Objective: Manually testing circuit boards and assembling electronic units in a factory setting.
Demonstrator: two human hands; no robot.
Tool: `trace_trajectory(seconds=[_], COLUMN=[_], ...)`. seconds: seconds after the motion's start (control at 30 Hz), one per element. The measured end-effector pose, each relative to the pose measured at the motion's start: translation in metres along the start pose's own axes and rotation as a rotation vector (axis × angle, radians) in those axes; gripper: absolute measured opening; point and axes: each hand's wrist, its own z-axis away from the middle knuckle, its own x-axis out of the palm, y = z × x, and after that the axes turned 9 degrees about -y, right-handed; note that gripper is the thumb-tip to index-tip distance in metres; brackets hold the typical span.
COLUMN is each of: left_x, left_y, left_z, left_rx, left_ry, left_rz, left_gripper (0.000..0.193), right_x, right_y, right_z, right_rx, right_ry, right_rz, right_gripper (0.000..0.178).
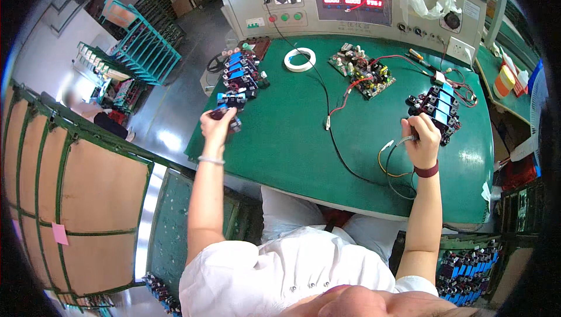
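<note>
At the left side of the green bench, my left hand (pixel 217 124) is closed around a small dark part with a blue top (pixel 227 115), mostly covered by the fingers. Just beyond it stands a row of black modules with blue labels (pixel 238 71). My right hand (pixel 423 137) grips the end of a grey cable (pixel 403 140); its tip is hidden by the fingers. A yellow wire and a black wire (pixel 390 168) loop down beside that hand. Right behind the hand sits another group of black modules with blue tops (pixel 441 106).
A populated circuit board (pixel 365 72) with red leads lies mid-bench, beside a white tape roll (pixel 300 59). A black cable (pixel 334 130) crosses the green mat (pixel 280 141). The test console (pixel 356 19) stands at the back. More modules (pixel 470 270) sit low at right.
</note>
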Motion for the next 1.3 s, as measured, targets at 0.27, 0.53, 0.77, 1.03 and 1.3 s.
trace_trajectory(seconds=[0.27,0.53,0.77,1.03,1.3], left_x=[-0.095,-0.05,0.022,-0.001,0.059], left_y=[0.045,0.051,0.047,0.049,0.096], left_z=[0.062,0.09,0.122,0.084,0.123], left_rx=[0.009,0.208,0.125,0.333,0.393], left_ry=[-0.583,-0.74,-0.881,-0.799,-1.125], left_rz=[0.146,0.767,0.948,1.028,1.054], left_gripper=[0.07,0.067,0.059,0.072,0.104], right_x=[-0.005,-0.002,-0.001,0.0,-0.009], right_y=[-0.003,0.001,0.004,0.002,0.002], right_z=[0.004,0.008,0.004,0.006,0.005], right_rx=[0.01,0.063,0.081,0.117,0.13], right_ry=[-0.019,0.008,0.01,-0.01,-0.042], right_rz=[-0.032,-0.131,-0.124,-0.111,-0.201], right_gripper=[0.016,0.016,0.015,0.016,0.015])
